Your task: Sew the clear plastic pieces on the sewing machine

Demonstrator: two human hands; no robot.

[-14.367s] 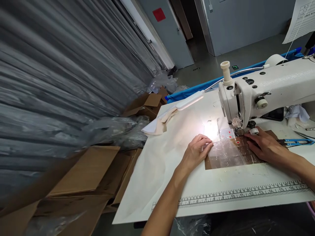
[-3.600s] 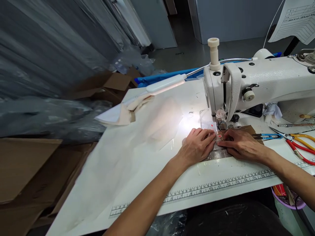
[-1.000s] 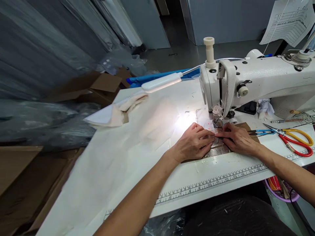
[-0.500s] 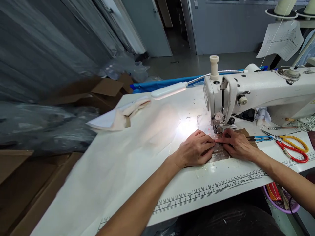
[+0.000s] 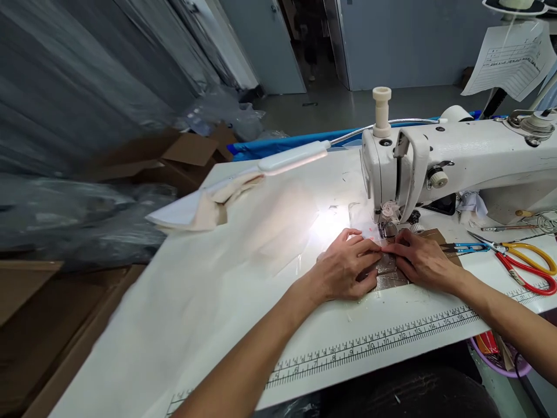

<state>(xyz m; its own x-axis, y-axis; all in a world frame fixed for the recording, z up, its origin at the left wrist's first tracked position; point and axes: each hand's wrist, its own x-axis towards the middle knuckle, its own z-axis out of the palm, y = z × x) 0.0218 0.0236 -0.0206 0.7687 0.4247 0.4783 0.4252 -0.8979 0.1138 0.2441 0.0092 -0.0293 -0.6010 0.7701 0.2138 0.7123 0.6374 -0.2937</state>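
Table (image 5: 226,325): white, wide, bearing a printed ruler (image 5: 391,342) along the near edge. Sewing machine (image 5: 456,157): white, standing at the far right of the table, taken below as landmark. Cardboard boxes (image 5: 174,159): open, on the floor well left of the machine, beyond the table's far corner. Lamp (image 5: 293,158): white, on a flexible neck, reaching out left of the machine head and lighting the tabletop. Cloth (image 5: 209,203): beige and white, bunched, left of the machine under the lamp's tip. Left hand (image 5: 346,267): palm down just in front of the machine's needle, fingers curled and pressing flat on the clear plastic sheet (image 5: 387,270), not closed around it. Right hand (image 5: 422,261): likewise pressing down, fingertips meeting those of the left directly before the presser foot (image 5: 387,229). Plastic sheet: flat over a brown panel, under both hands, far edge at the foot. Scissors (image 5: 528,264): red and yellow handles, on the table right of the needle, below the machine arm. Snips (image 5: 463,248): blue, just beside the right hand, between it and the scissors.
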